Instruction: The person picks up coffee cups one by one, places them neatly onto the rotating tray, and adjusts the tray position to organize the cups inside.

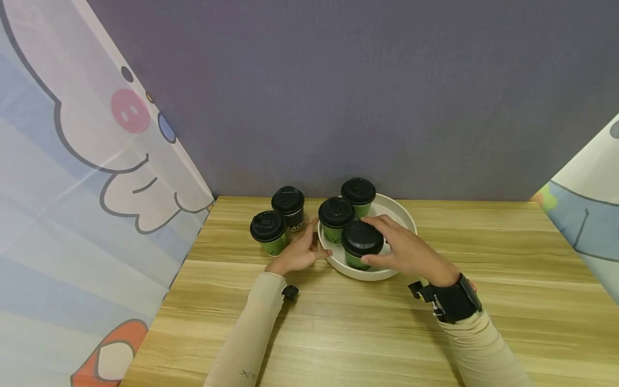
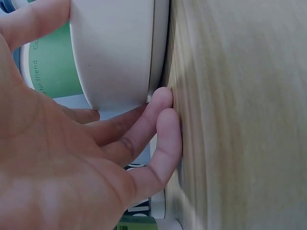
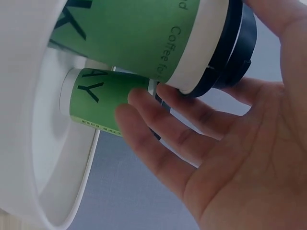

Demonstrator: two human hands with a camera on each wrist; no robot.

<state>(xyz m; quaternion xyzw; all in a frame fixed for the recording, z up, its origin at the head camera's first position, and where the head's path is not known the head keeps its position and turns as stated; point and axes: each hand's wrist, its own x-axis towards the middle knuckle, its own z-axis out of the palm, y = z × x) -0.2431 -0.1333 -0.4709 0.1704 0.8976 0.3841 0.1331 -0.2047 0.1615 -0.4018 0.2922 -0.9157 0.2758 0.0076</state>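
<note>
On a round white tray (image 1: 360, 274) stand three green paper cups with black lids: a near cup (image 1: 355, 262), a left cup (image 1: 332, 235) and a back cup (image 1: 362, 209). My right hand (image 1: 411, 250) holds the near cup around its lid, thumb on the near side and fingers on the far side. In the right wrist view, fingertips lie right at the wall of this green cup (image 3: 129, 33). My left hand (image 1: 300, 250) rests on the tray's left side, thumb at the rim and relaxed fingers along the outer wall (image 2: 115, 52), low by the table.
Left of the tray stand a black paper cup (image 1: 293, 220) and another green cup (image 1: 274, 247), both lidded, close to my left hand. The wooden table (image 1: 338, 333) meets a grey panel (image 1: 362, 107) behind. A cartoon-printed sheet (image 1: 72, 215) hangs at the left.
</note>
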